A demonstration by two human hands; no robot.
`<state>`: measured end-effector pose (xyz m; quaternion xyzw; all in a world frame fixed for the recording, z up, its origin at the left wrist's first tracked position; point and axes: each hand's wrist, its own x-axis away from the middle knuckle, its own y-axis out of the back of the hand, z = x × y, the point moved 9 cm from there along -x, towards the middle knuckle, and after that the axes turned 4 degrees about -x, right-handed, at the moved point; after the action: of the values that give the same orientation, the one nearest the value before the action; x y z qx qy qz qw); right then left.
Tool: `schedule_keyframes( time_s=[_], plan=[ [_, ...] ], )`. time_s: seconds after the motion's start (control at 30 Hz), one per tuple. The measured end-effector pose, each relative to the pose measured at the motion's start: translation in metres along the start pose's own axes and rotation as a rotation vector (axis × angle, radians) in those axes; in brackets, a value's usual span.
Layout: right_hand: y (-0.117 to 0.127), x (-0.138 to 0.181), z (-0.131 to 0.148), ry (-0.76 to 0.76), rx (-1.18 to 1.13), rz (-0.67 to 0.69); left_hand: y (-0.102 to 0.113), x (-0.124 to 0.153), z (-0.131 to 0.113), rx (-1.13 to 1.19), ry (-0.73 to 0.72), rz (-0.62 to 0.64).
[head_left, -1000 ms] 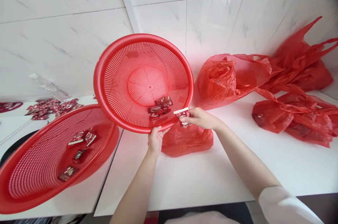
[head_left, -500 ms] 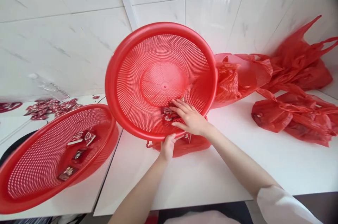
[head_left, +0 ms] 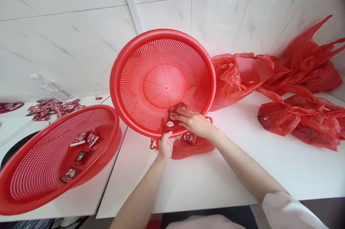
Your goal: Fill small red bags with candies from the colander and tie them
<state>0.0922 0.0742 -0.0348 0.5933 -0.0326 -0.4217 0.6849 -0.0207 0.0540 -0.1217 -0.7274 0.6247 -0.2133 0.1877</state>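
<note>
My left hand (head_left: 165, 145) grips the lower rim of a round red mesh basket (head_left: 140, 78), which is tilted up toward me above the white counter. My right hand (head_left: 194, 123) reaches over the rim into the basket, its fingers curled on several small red candy packets (head_left: 173, 117) lying at the low edge. Just below the rim sits a small red plastic bag (head_left: 188, 146) holding a packet with a white label (head_left: 188, 137). Whether my right hand holds a packet is hidden by its fingers.
A second red mesh basket (head_left: 32, 186) with several packets lies tilted at the left. Loose red packets (head_left: 55, 108) are scattered on the far left counter. Crumpled red plastic bags (head_left: 296, 88) pile along the tiled wall at right. White counter (head_left: 215, 182) spreads in front.
The held basket shifted right and closer. My right hand, which held a packet outside the rim, went into the basket and now rests on the packets there.
</note>
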Motion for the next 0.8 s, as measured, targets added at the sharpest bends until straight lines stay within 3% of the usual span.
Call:
schedule_keyframes(
  time_s=[0.23, 0.43, 0.57, 0.8],
  plan=[
    [0.019, 0.001, 0.004, 0.075, -0.101, 0.064, 0.016, -0.008, -0.019, 0.011, -0.025, -0.078],
    [0.041, 0.002, -0.006, -0.022, -0.481, -0.072, 0.023, -0.012, -0.018, 0.030, -0.012, -0.113],
    [0.040, 0.005, -0.017, -0.139, -0.522, -0.093, 0.023, -0.013, -0.021, 0.052, -0.017, -0.123],
    [0.029, 0.005, -0.020, -0.184, -0.464, -0.004, 0.025, -0.014, -0.024, 0.033, -0.043, -0.142]
  ],
)
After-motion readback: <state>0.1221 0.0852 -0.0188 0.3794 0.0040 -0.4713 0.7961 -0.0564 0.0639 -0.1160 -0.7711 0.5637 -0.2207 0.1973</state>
